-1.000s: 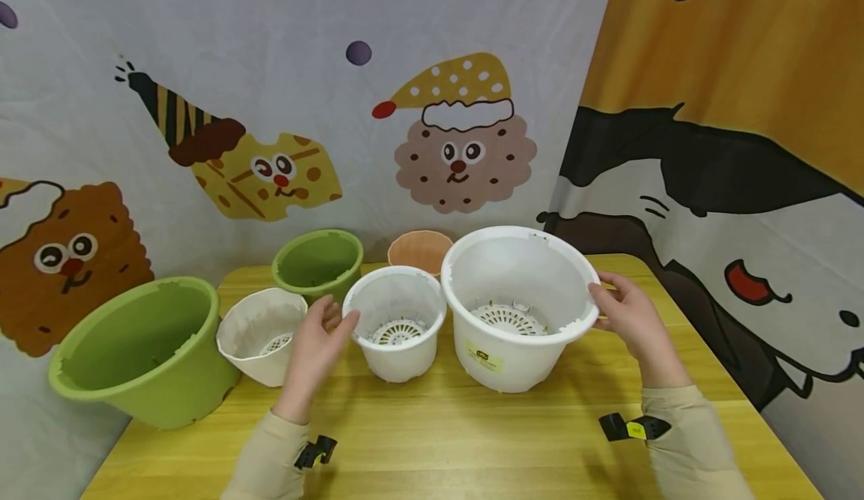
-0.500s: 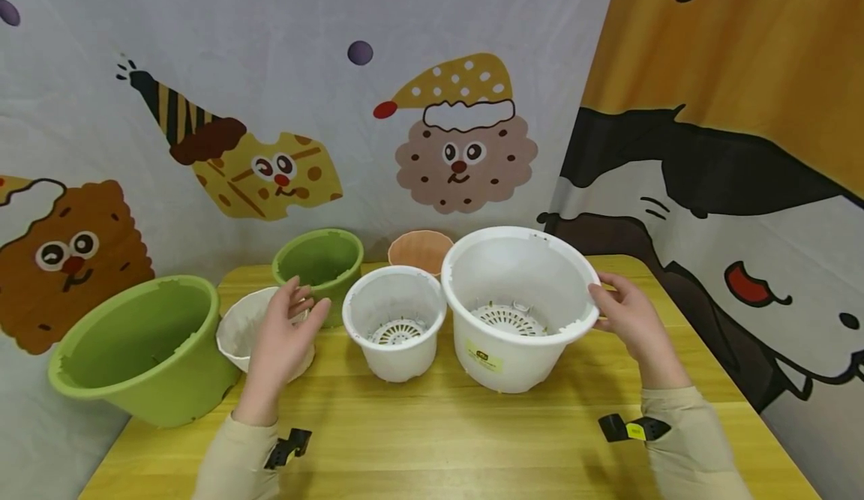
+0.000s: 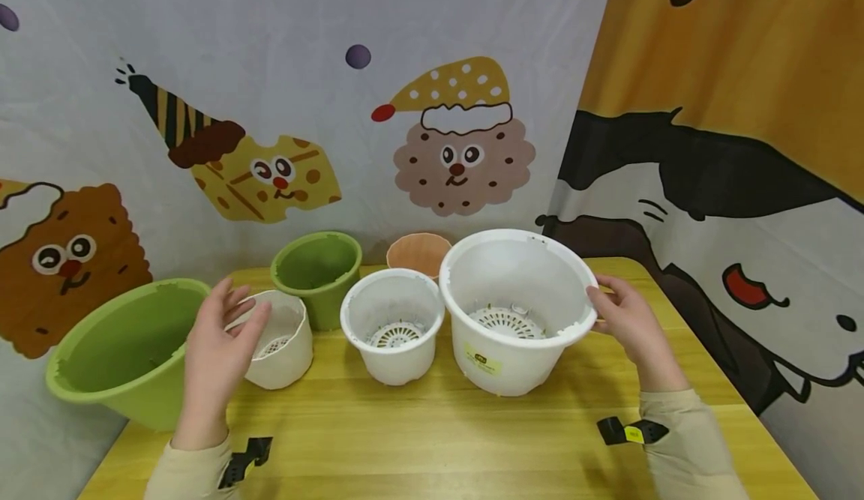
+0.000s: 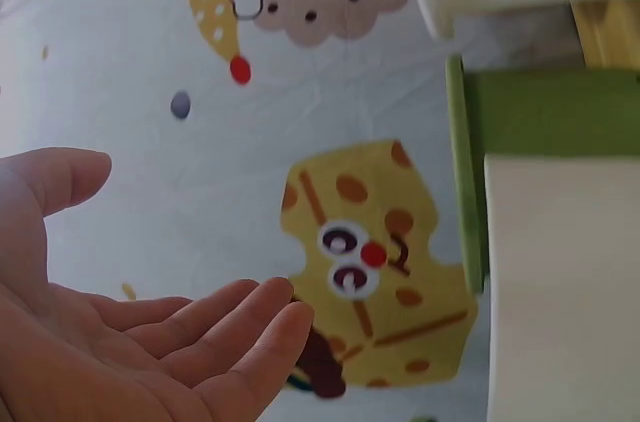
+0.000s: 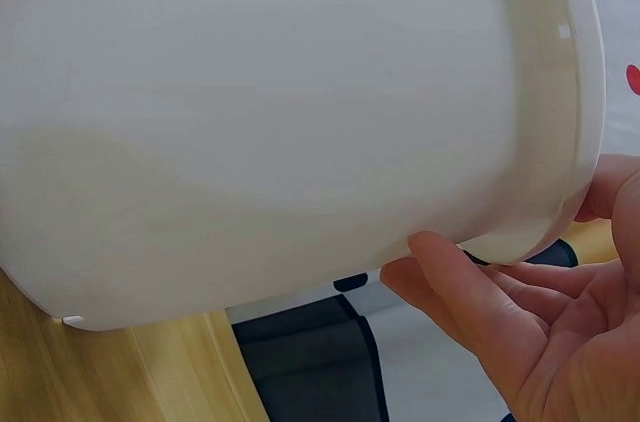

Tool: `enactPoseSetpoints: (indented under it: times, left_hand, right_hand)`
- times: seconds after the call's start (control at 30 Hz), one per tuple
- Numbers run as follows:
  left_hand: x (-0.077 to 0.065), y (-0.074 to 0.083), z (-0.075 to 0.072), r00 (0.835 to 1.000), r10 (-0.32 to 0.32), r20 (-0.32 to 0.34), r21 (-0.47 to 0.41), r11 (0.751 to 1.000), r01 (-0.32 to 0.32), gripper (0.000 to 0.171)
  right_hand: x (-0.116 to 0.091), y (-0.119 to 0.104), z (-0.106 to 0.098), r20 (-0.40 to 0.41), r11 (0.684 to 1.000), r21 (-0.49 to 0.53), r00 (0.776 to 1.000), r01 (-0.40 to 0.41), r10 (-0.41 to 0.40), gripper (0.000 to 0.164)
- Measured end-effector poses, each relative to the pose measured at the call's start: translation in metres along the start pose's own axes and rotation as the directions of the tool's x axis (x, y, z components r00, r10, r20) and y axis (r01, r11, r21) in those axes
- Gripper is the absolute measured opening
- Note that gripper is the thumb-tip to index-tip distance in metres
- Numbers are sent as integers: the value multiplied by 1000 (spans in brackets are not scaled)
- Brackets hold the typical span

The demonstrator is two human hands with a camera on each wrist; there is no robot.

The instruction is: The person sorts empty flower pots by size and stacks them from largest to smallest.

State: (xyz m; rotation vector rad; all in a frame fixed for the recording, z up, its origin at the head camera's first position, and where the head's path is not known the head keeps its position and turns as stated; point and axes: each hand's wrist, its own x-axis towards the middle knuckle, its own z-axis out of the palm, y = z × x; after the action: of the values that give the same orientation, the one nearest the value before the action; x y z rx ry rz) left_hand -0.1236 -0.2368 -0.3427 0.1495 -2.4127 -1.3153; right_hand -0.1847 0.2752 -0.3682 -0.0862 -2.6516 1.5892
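A large white plastic flowerpot (image 3: 513, 365) with a slotted bottom and a yellow label stands on the right. My right hand (image 3: 631, 320) holds its rim, thumb over the edge and fingers along the outer wall, as the right wrist view shows. My left hand (image 3: 219, 350) is raised with fingers spread loosely, holding nothing. In the head view it overlaps the large green flowerpot (image 3: 115, 335) and the left side of a small off-white faceted flowerpot (image 3: 286, 357). The left wrist view shows the bare palm and fingers (image 4: 270, 342), apart from the pots.
A smaller white flowerpot (image 3: 398, 361) stands in the middle. Behind are a small green flowerpot (image 3: 327, 301) and a peach-coloured pot (image 3: 418, 252), partly hidden. All are on a wooden table (image 3: 432, 447) against a cartoon-printed cloth (image 3: 270, 35).
My left hand has moved left, from beside the smaller white flowerpot across the faceted pot to the large green one. The right hand stays at the large white flowerpot's rim.
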Motion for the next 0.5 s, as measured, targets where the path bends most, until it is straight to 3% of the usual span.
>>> enactPoseSetpoints:
  times: [0.27, 0.5]
  left_hand:
    - [-2, -13, -33, 992, -76, -101, 77, 993, 84, 74]
    - [-1, -24, -62, 985, -116, -128, 168, 976, 136, 75]
  right_hand:
    - [1, 1, 1, -1, 1000, 2, 1000, 9, -9, 62]
    - [1, 3, 1, -1, 1000, 1, 1000, 7, -7, 62]
